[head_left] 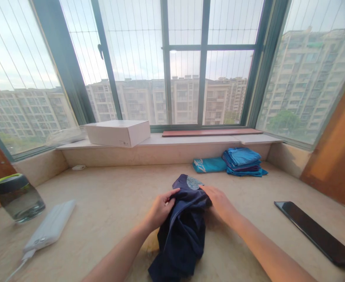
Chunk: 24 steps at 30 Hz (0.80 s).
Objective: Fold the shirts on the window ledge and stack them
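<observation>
A dark navy cloth [182, 231] with a pale round print near its far end lies bunched on the stone-like surface, its near end spreading toward the bottom of the view. My left hand [163, 207] grips the cloth's left edge, thumb and fingers closed on it. On the opposite side, my right hand [219, 199] holds the upper right edge beside the print, its fingers bent over the fabric and their tips partly hidden.
Behind the cloth lie a teal folded cloth [210, 165] and a stack of blue folded cloths [243, 160]. A bottle [21, 201] and white power bank [50, 225] are left, a black phone [316, 231] right. A white box [113, 133] rests on the sill.
</observation>
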{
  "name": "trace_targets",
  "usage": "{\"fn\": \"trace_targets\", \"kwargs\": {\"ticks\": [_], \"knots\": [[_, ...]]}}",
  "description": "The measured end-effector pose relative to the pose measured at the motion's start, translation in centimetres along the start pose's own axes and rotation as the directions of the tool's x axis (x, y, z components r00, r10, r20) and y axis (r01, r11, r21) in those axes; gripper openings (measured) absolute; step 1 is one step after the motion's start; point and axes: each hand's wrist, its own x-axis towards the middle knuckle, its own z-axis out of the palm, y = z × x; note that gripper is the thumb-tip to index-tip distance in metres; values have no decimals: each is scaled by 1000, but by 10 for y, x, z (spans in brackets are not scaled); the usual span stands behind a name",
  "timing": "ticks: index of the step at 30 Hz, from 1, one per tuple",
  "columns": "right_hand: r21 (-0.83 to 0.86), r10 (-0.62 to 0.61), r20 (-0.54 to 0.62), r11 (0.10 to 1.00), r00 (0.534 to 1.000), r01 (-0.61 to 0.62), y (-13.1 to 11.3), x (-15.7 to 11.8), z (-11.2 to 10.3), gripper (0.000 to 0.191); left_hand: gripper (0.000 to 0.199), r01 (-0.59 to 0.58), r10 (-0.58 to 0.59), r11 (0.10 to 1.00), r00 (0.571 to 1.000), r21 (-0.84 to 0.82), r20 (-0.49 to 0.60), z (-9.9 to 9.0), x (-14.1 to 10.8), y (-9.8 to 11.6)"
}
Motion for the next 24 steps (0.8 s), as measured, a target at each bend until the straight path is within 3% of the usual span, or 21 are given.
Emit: {"fn": "trace_targets", "kwargs": {"ticks": [2, 4, 7, 9, 11, 13, 16, 18, 21, 22, 24], "knots": [[45, 100, 19, 994, 995, -101, 9, 2, -3, 40, 50, 41, -44, 996, 998, -75, -38, -2, 1, 6], [169, 185, -37, 970, 982, -176, 7, 4, -5, 36, 52, 60, -65, 996, 994, -66, -85, -5, 1, 15], [457, 234, -131, 877, 963, -151, -15, 6, -7, 31, 55, 17, -13, 999, 997, 50, -82, -5, -5, 25], [637, 189, -104, 766, 976, -81, -37, 4, -6, 34, 62, -53, 54, 993, 999, 109, -2, 1, -10, 28], [763, 57, -19, 646, 998, -22, -58, -1, -4, 42, 75, -118, 112, 987, 992, 109, 60, 9, -13, 29], [827, -92, 49, 563, 995, 11, -73, -8, -2, 50, 72, -131, 128, 990, 990, 54, 52, 16, -14, 31], [779, -150, 15, 621, 989, 82, -79, -14, -1, 55, 46, -17, 19, 996, 1000, -89, 19, 21, -12, 37], [647, -108, -146, 741, 983, 177, -72, -15, -2, 50, 39, 106, -104, 973, 994, -205, 22, 20, -10, 41], [427, -127, -395, 851, 910, 304, -57, -17, -4, 29, 37, 216, -262, 908, 962, -359, -82, 14, -7, 34], [383, -164, -422, 859, 892, 339, -54, -19, -4, 25, 37, 222, -301, 891, 942, -396, -151, 11, -6, 29], [360, -269, -346, 847, 899, 392, -51, -23, -3, 24, 39, 206, -338, 873, 910, -442, -242, 7, -3, 19]]}}
